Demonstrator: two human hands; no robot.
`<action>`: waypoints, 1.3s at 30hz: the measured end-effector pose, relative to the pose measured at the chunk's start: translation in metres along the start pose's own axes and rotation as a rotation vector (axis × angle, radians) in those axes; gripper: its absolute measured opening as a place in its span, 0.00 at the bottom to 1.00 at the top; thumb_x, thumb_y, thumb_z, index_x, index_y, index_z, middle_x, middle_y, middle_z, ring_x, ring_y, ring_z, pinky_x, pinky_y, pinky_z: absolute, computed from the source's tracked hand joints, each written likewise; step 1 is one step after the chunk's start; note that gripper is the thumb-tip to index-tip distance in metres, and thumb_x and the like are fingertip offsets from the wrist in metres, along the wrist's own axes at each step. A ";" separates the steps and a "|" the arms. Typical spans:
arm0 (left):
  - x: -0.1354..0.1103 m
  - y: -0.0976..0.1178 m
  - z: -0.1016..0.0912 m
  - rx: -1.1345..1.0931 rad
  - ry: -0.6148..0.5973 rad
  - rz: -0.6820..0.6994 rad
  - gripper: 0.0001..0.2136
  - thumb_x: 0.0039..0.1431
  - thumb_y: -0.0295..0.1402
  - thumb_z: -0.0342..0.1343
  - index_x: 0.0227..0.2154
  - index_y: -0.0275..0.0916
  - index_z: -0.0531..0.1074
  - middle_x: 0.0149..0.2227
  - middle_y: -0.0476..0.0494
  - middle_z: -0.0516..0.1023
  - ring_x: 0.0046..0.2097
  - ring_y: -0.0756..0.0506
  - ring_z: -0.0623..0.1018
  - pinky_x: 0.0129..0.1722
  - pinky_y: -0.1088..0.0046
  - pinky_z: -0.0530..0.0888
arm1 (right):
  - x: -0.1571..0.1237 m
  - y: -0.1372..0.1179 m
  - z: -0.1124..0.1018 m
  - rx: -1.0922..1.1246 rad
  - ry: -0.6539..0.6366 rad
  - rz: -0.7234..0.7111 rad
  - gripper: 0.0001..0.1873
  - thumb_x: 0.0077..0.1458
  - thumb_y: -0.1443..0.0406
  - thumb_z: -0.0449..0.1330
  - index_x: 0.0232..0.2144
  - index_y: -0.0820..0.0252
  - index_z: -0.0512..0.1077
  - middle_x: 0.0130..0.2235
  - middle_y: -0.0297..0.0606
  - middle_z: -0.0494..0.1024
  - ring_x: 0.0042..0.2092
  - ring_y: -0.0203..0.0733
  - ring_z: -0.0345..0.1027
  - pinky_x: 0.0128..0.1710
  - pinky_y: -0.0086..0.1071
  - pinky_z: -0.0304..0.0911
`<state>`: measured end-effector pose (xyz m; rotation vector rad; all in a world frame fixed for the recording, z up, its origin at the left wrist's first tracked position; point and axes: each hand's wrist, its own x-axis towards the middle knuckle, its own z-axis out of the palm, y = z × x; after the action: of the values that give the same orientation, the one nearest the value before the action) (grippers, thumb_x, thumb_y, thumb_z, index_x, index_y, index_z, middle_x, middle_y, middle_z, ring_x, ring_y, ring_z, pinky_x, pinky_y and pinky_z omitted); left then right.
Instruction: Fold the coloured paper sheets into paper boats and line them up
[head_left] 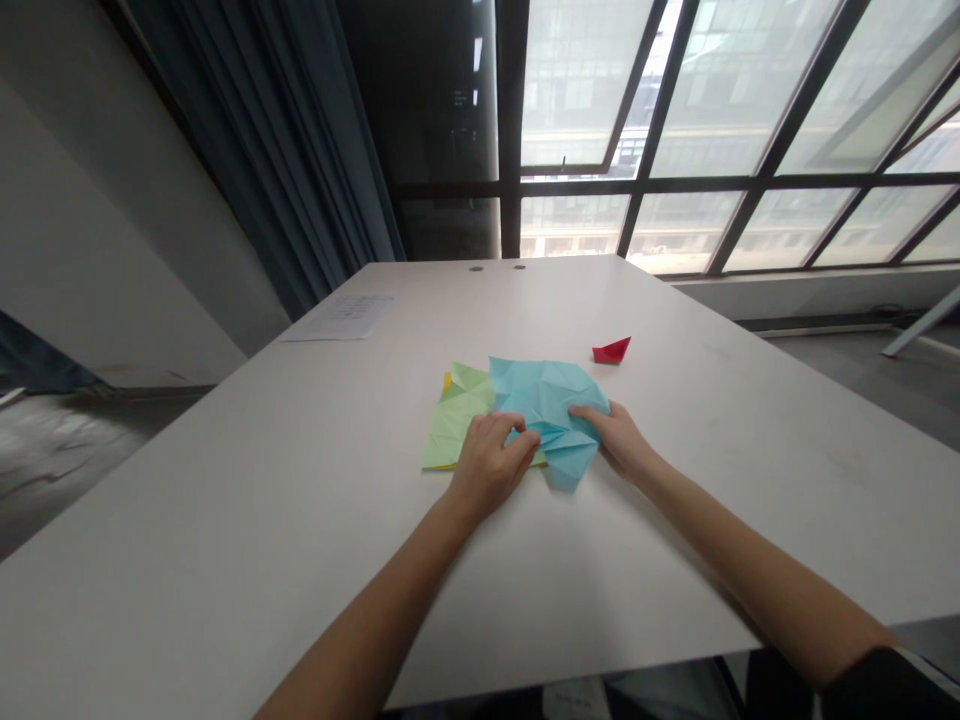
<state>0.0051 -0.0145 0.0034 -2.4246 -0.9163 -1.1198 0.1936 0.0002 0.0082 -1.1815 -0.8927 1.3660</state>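
A creased sheet of light blue paper [551,392] is between my two hands, partly folded along its near side. My left hand [495,455] pinches its near left part, thumb and forefinger together. The right edge is gripped by my right hand [616,435], thumb on top and the other fingers underneath. Under the blue sheet and to its left lies light green paper [459,412], also creased. A bit of yellow paper [448,381] shows from beneath the green. Beyond my right hand sits a small red folded paper boat [612,350].
The white table [315,520] stretches away toward the windows. A printed sheet [341,317] lies at its far left edge. Two round cable holes are near the far end. A blue curtain [262,130] hangs at the left.
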 end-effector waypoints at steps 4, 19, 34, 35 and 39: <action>0.000 0.000 -0.001 -0.046 0.014 0.006 0.04 0.56 0.28 0.51 0.30 0.38 0.70 0.33 0.44 0.69 0.36 0.48 0.67 0.36 0.70 0.63 | 0.008 -0.004 -0.012 0.090 -0.002 0.071 0.12 0.43 0.68 0.61 0.35 0.65 0.71 0.32 0.39 0.78 0.30 0.39 0.72 0.28 0.28 0.69; 0.000 -0.016 -0.004 -0.492 0.125 -0.400 0.03 0.56 0.29 0.48 0.31 0.38 0.66 0.36 0.43 0.67 0.40 0.47 0.68 0.41 0.68 0.68 | 0.032 -0.017 -0.056 0.203 -0.006 0.249 0.12 0.50 0.68 0.56 0.39 0.63 0.69 0.33 0.39 0.79 0.35 0.43 0.74 0.39 0.39 0.70; 0.008 -0.007 0.004 -1.538 -0.157 -1.259 0.13 0.45 0.40 0.61 0.29 0.35 0.71 0.41 0.40 0.72 0.40 0.49 0.72 0.33 0.76 0.69 | 0.010 -0.025 -0.029 0.104 -0.227 0.217 0.10 0.48 0.64 0.59 0.34 0.64 0.71 0.29 0.42 0.78 0.31 0.44 0.73 0.35 0.37 0.70; 0.008 -0.006 0.003 -1.564 -0.164 -1.260 0.13 0.45 0.40 0.61 0.28 0.35 0.70 0.41 0.41 0.72 0.40 0.49 0.72 0.34 0.75 0.69 | 0.008 -0.027 -0.026 0.103 -0.257 0.209 0.11 0.48 0.63 0.59 0.35 0.64 0.71 0.31 0.42 0.79 0.32 0.44 0.74 0.36 0.37 0.70; 0.010 -0.003 0.000 -1.729 -0.261 -1.244 0.13 0.46 0.41 0.60 0.28 0.37 0.67 0.38 0.42 0.72 0.41 0.47 0.73 0.37 0.73 0.70 | 0.003 -0.031 -0.012 0.082 -0.346 0.205 0.15 0.50 0.61 0.57 0.38 0.63 0.71 0.34 0.43 0.78 0.34 0.45 0.73 0.37 0.38 0.69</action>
<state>0.0077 -0.0082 0.0112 -2.9513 -2.4203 -3.0138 0.2127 0.0066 0.0345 -1.0100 -0.9640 1.7944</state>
